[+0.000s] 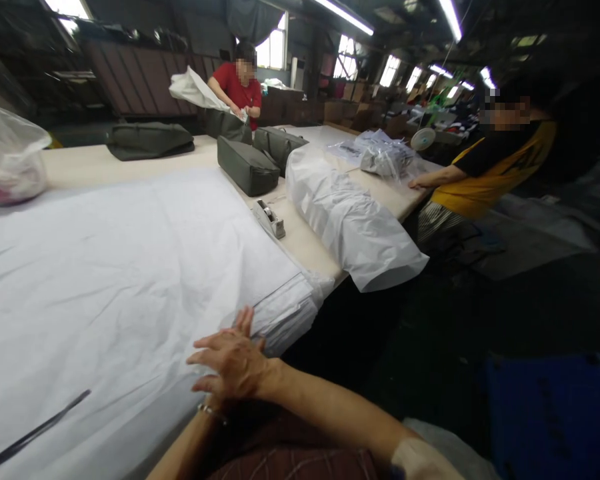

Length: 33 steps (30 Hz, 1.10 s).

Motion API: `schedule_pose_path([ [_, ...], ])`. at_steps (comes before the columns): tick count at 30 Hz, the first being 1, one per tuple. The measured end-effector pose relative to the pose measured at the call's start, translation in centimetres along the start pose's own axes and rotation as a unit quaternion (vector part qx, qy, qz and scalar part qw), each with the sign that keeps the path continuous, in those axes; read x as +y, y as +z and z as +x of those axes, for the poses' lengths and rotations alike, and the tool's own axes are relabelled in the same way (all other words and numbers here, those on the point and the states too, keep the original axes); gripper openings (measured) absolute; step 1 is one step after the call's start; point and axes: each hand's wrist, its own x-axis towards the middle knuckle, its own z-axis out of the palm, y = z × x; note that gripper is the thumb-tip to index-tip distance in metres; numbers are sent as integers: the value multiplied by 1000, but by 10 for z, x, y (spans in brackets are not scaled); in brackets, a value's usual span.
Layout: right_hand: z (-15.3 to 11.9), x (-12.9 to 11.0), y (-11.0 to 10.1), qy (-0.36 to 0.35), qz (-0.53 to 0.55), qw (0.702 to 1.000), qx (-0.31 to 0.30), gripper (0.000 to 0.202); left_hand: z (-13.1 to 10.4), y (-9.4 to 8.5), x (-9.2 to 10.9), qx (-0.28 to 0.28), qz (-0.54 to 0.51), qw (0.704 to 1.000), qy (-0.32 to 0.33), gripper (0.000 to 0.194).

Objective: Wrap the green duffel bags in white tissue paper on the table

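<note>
My right hand [235, 367] is held over the near edge of a broad stack of thin white sheets [130, 267], its fingers spread and pointing left. Behind it, my left hand [245, 321] is mostly covered; its fingertips stick up beyond the right hand, and a bracelet [213, 413] circles the wrist. The two hands cross and seem to touch. I see nothing held in either one. Whether they press on the sheets cannot be made out. Layered edges of the stack [290, 310] show just to their right.
Dark green bags [247, 167] and a tape dispenser [270, 220] stand on the table [310, 247]. A white plastic bag [350, 213] overhangs its edge. Across the table a person in red [253, 93] handles white material; another in yellow and black [490, 167] leans at the right. A blue crate-like object [550, 413] sits lower right.
</note>
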Motion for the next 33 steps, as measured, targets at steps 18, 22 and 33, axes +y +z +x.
schedule_pose_path([
  [18, -142, 139, -64, 536, 556, 589, 235, 42, 16, -32, -25, -142, 188, 972, 26, 83],
  [22, -140, 140, -54, 535, 571, 560, 273, 42, 30, -36, -25, -175, 165, 971, 10, 79],
  [33, -109, 154, -58, 517, 520, 611, 296, 45, 50, -25, -27, -150, 116, 981, 41, 68],
])
